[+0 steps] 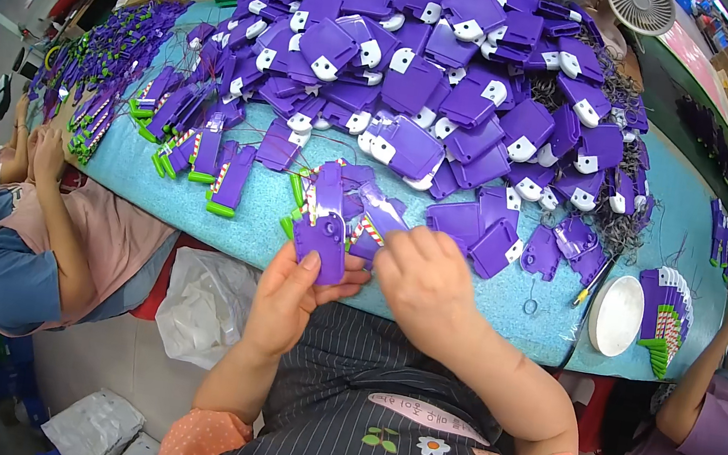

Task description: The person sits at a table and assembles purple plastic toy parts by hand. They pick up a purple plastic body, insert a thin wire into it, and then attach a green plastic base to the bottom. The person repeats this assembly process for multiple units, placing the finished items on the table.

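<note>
My left hand [283, 296] is closed round a flat purple plastic casing piece [321, 242], held upright just over the table's front edge. The thumb presses on its face. To the right, my right hand [426, 284] has its fingers curled in a pinch. Its fingertips are beside a purple part [381, 213] and a red-and-white striped piece [368, 230]; whatever it grips is hidden behind the fingers. More purple parts with green ends [296, 187] lie just beyond my left hand.
A big heap of purple-and-white casings [415, 75] covers the far table. Purple-green assemblies [226, 174] lie left; a white round dish [615, 315], a fanned stack [663, 315] and a screwdriver [588, 287] lie right. Co-workers sit at the left [50, 247] and right [702, 419].
</note>
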`<state>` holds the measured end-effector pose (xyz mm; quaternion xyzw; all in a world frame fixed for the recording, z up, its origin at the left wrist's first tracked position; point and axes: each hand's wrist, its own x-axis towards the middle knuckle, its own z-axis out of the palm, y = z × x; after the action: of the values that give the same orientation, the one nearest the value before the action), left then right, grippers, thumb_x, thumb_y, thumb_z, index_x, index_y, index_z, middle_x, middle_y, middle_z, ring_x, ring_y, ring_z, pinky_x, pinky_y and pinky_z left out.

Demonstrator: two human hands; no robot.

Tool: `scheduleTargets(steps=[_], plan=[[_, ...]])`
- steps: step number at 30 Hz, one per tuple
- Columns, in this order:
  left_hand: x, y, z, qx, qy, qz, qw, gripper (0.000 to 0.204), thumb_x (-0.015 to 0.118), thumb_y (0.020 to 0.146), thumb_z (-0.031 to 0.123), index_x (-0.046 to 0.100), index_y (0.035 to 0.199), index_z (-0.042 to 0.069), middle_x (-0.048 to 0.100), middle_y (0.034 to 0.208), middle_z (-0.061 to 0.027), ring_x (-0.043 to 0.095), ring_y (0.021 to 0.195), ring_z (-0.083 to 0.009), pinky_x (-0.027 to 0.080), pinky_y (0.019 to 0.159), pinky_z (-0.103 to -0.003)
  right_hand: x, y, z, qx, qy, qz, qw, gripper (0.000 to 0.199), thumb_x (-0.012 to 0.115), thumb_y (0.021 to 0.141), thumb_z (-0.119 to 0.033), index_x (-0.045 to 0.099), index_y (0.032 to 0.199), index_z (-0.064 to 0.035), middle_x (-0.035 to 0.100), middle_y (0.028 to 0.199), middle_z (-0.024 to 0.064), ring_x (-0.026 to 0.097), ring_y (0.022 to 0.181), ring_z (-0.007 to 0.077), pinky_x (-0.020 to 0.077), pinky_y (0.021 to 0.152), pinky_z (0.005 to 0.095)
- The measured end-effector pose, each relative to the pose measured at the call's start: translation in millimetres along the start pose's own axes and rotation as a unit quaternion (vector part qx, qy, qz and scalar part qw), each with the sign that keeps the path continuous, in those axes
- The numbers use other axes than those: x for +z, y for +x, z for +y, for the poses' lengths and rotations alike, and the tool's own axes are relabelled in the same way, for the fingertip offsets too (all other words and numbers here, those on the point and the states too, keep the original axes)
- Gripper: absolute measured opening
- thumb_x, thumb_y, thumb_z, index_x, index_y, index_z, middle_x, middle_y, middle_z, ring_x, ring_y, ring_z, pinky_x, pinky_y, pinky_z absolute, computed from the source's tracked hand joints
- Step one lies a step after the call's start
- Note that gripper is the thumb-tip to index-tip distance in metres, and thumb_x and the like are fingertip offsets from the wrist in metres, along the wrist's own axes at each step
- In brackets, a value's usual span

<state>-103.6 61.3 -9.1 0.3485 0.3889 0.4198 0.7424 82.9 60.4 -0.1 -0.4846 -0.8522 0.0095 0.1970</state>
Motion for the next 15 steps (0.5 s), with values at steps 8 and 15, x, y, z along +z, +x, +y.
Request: scheduleTargets(steps=[8,15], plan=[[5,-1,-4,-0.003,0.024,0.020,1.000,0.036,0.035,0.099,0.025,0.037,0.126,0.002,0.058,0.114,-0.0207,0.061,0.101,-0.0303,0.051,0.085,-0.040,-8,11,9,0.046,-0.030,-0.081,0.995,0.031,0.071,0.069,-0.017,0.058,0.092,-0.0009,0.059,0.092,0.0083,0.055,0.082,0.0240,0.0417,0.076,0.0375],[-3,10,0,-0.062,0.019,0.021,0.998,0.037,0.035,0.099,0.027,0.038,0.125,0.001,0.061,0.109,-0.0179,0.063,0.097,-0.0274,0.052,0.082,-0.037,-45,16,26,0.090,0.125,0.127,0.980,0.011,0.066,0.072,-0.008,0.060,0.080,-0.0024,0.059,0.073,0.0071,0.057,0.066,0.0220,0.0445,0.059,0.0334]])
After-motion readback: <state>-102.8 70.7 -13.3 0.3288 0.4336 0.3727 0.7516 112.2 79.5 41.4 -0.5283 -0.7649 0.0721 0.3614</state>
